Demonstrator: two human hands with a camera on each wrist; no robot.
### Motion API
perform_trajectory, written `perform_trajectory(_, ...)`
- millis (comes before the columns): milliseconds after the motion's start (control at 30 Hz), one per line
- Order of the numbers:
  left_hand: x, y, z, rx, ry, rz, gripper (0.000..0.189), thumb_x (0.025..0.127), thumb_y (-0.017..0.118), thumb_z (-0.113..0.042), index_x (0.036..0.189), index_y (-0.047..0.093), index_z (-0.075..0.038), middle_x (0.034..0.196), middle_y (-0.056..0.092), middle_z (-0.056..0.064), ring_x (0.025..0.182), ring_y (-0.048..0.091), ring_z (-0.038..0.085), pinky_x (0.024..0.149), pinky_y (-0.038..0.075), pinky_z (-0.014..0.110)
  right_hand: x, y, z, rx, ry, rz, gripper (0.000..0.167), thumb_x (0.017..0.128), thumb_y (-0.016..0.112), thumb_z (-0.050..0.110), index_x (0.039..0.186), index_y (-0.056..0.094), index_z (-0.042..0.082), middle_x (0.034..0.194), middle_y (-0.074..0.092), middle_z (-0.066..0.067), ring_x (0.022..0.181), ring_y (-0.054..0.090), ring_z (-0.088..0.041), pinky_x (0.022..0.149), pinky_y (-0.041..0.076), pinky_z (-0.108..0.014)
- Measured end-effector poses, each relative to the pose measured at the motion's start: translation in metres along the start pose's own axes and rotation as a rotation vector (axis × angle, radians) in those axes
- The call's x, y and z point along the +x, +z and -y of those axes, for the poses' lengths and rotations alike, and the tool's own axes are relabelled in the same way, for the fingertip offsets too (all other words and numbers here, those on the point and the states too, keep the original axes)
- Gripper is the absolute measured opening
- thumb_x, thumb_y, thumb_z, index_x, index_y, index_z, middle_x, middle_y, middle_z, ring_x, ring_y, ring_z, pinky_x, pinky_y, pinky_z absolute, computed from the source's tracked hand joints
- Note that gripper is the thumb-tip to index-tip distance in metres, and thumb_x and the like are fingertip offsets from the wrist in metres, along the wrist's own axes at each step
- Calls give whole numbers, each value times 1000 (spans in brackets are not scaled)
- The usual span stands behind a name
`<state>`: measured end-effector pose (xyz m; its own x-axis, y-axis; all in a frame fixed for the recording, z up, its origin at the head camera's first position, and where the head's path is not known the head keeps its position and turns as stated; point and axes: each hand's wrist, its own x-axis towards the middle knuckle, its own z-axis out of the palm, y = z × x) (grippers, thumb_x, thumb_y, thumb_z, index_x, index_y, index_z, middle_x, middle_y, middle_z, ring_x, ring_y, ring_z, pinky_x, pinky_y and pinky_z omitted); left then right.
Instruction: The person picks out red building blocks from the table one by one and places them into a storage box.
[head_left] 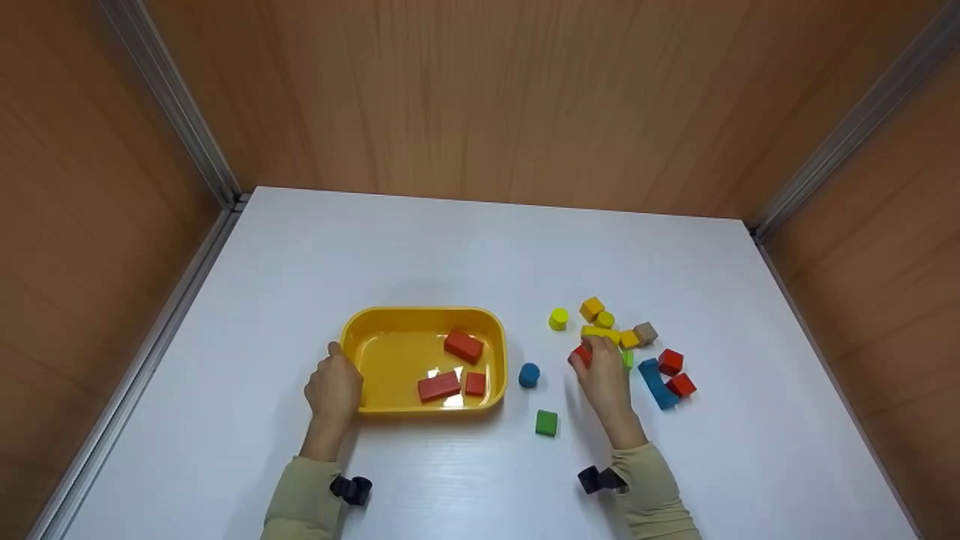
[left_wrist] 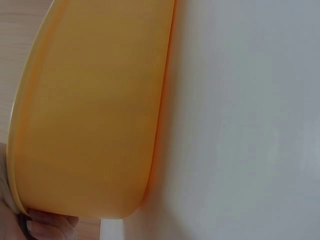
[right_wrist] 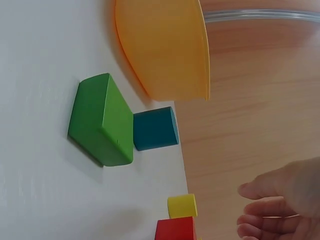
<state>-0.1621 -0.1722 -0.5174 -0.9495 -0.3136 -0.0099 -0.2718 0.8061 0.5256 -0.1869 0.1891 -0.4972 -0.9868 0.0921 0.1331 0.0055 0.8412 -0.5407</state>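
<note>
three red blocks (head_left: 439, 386) lie in one yellow tray (head_left: 390, 358); the left hand (head_left: 334, 384) grips its rim. five yellow blocks (head_left: 559, 319), two blue (head_left: 529, 375), two green (head_left: 547, 423), one tan (head_left: 645, 334) and two more red (head_left: 671, 362) sit outside. another red block (right_wrist: 176, 229) lies just beyond the right hand's (head_left: 604, 382) parted thumb and loosely bent fingers.

2 arms (head_left: 304, 495) extended, left fingers (left_wrist: 47, 230) curled.

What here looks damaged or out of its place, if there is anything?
Nothing stands out as odd. The yellow tray stands open side up with three red blocks inside; the loose blocks to its right are scattered, but show no visible damage.
</note>
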Motion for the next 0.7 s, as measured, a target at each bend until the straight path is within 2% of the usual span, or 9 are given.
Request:
perform_trajectory(200, -1, 0, 0, 3, -12, 10, 19, 86, 42, -1, 103, 41, 9, 64, 52, 15, 50, 50, 24, 43, 40, 35, 1, 0, -8, -12, 32, -9, 35, 80, 64, 10, 111, 53, -2, 105, 52, -17, 98, 51, -28, 84, 42, -38)
perform_trajectory(300, 0, 0, 0, 7, -20, 15, 21, 86, 42, -1, 104, 41, 9, 66, 52, 15, 51, 51, 24, 44, 41, 36, 4, 5, -14, -26, 37, -13, 38, 77, 67, 7, 111, 53, -2, 105, 50, -18, 98, 49, -29, 83, 43, -38)
perform_trajectory(433, 1, 0, 0, 2, -26, 26, 23, 87, 41, -2, 106, 40, 9, 66, 52, 15, 52, 51, 24, 45, 41, 37, 13, 24, -37, -73, 43, -1, 41, 75, 68, 7, 113, 52, 0, 107, 48, -16, 100, 46, -28, 84, 43, -37)
perform_trajectory(533, 1, -1, 0, 0, -30, 33, 23, 87, 40, -2, 107, 40, 10, 66, 52, 15, 52, 51, 25, 46, 41, 37, 20, 40, -53, -104, 37, -4, 44, 76, 68, 13, 114, 50, 3, 109, 46, -13, 103, 44, -26, 84, 42, -37)
perform_trajectory(700, 1, 0, -1, 11, -33, 28, 23, 87, 41, -3, 107, 40, 9, 69, 54, 16, 54, 53, 26, 47, 41, 39, 24, 51, -59, -132, 26, -12, 47, 76, 67, 20, 117, 48, 5, 109, 43, -14, 103, 44, -27, 84, 42, -40)
